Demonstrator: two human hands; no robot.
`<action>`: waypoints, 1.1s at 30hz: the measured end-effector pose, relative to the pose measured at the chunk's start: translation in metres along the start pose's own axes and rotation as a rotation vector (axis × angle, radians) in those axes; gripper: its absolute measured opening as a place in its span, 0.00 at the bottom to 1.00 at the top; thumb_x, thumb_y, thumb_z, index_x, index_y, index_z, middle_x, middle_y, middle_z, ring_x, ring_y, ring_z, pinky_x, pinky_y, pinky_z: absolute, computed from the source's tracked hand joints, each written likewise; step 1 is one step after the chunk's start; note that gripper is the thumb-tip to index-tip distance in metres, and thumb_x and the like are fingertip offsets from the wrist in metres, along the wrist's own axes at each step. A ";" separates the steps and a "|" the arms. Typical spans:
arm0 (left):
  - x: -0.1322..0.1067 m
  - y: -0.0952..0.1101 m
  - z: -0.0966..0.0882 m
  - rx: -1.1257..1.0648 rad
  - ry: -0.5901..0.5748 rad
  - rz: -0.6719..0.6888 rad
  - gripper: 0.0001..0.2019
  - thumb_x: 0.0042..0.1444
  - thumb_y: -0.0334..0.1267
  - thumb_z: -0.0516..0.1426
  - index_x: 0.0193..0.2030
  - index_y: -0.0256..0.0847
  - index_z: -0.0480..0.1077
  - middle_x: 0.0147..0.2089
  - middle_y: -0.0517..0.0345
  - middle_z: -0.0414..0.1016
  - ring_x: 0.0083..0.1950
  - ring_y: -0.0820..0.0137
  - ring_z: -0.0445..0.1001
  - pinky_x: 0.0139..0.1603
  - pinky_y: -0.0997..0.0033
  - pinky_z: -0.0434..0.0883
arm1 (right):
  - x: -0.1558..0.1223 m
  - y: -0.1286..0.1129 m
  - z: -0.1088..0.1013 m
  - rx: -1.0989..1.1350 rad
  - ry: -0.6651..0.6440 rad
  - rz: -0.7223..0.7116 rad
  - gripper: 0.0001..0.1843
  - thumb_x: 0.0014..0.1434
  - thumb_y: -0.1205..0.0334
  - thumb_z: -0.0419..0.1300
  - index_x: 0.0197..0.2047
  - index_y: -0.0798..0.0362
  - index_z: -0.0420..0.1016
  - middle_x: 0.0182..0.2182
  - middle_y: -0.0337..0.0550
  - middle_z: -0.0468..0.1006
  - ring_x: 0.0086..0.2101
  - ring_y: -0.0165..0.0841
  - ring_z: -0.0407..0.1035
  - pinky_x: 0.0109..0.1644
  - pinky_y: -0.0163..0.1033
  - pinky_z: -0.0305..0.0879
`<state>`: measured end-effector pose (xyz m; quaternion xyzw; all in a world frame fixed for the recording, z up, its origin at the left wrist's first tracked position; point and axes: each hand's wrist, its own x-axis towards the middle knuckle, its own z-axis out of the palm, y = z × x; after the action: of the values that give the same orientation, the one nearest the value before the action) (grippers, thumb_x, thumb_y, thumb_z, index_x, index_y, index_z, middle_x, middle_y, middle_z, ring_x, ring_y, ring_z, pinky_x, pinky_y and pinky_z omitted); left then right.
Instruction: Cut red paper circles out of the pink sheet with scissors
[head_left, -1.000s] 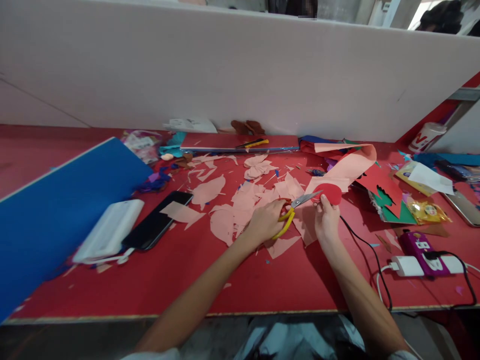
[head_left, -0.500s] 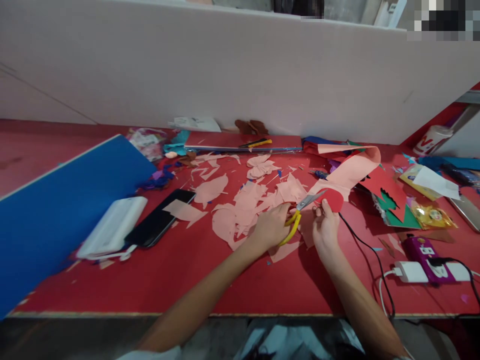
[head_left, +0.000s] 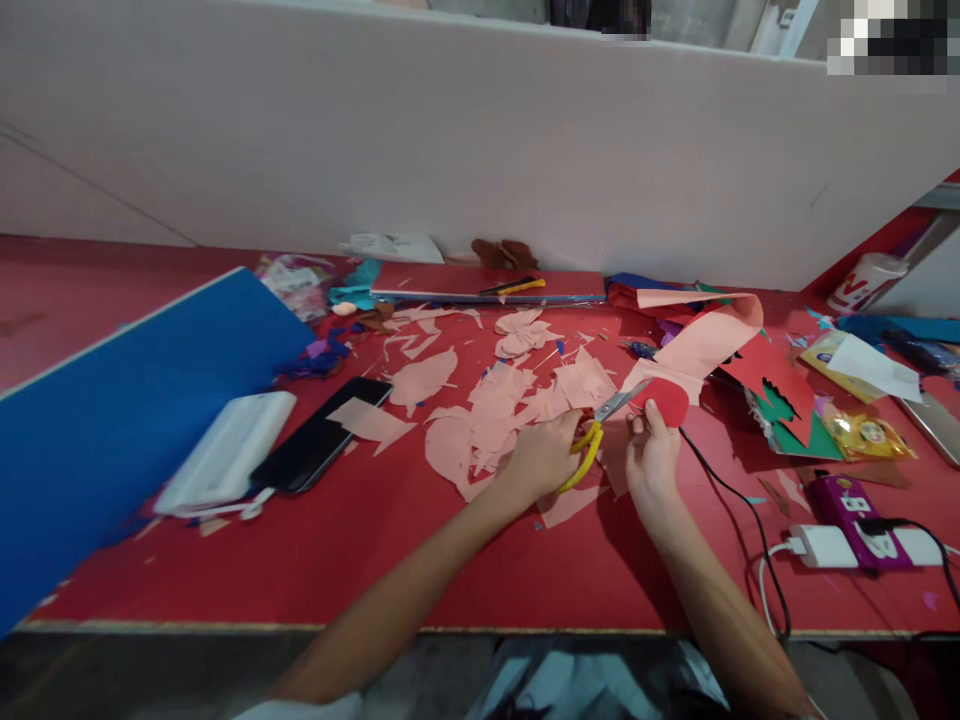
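Our left hand (head_left: 541,456) is closed around the yellow handles of a pair of scissors (head_left: 583,456), just below the middle of the frame, and the steel blades point up and to the right. Our right hand (head_left: 652,462) grips a rounded red paper piece (head_left: 664,402) between thumb and fingers, holding it up a little right of centre, and the blade tips reach its left edge. A long pink paper strip (head_left: 709,340) curves away behind the red piece toward the upper right. Both hands are over the red tabletop (head_left: 225,570), where pink paper scraps (head_left: 487,430) lie spread across the middle, some just beside our left hand. To the left of them, a black phone (head_left: 319,435) lies next to a white power bank (head_left: 225,465), with a large blue board (head_left: 127,420) along the left edge of the frame. Toward the right, we see a torn red and green paper sheet (head_left: 780,400), a shiny gold packet (head_left: 870,437), and a white power strip (head_left: 825,547) at lower right, touching a purple box (head_left: 855,505). A black cable (head_left: 739,510) runs across the tabletop near our right hand. Along the top, a white partition (head_left: 450,130) stands behind everything.
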<state>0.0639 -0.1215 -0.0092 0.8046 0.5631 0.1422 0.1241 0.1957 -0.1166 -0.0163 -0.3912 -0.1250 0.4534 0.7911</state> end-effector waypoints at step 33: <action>0.003 -0.004 -0.020 0.025 -0.042 0.021 0.17 0.61 0.47 0.46 0.44 0.42 0.71 0.40 0.52 0.79 0.39 0.64 0.76 0.35 0.71 0.65 | -0.002 0.001 -0.001 -0.150 0.014 -0.101 0.11 0.46 0.59 0.65 0.28 0.53 0.66 0.19 0.29 0.66 0.21 0.23 0.59 0.28 0.32 0.57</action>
<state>0.0546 -0.1164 0.0081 0.8146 0.5538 0.1196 0.1242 0.1946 -0.1191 -0.0175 -0.4457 -0.1726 0.3997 0.7822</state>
